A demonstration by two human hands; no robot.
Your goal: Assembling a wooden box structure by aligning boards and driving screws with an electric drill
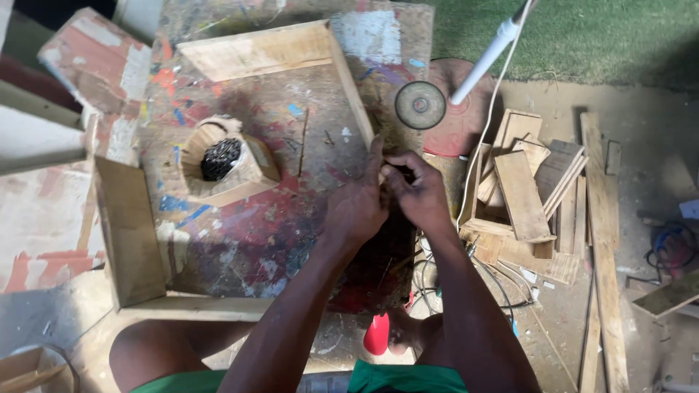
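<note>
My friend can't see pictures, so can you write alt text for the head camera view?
Two hands, left hand and right hand, meet at the side of a wooden frame on a paint-splattered table. A box of dark nails sits on the table, a round disc lies nearby, and wood offcuts are piled on the floor to the right.

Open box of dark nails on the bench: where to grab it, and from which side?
Grip the cardboard box by its two outer side walls, coming straight down from above. It sits flat with its top open and the nails heaped inside, so keeping it level avoids spilling. The torn flaps look too weak to lift by. The left hand is nearer; both hands are busy at the wooden strip.
</note>
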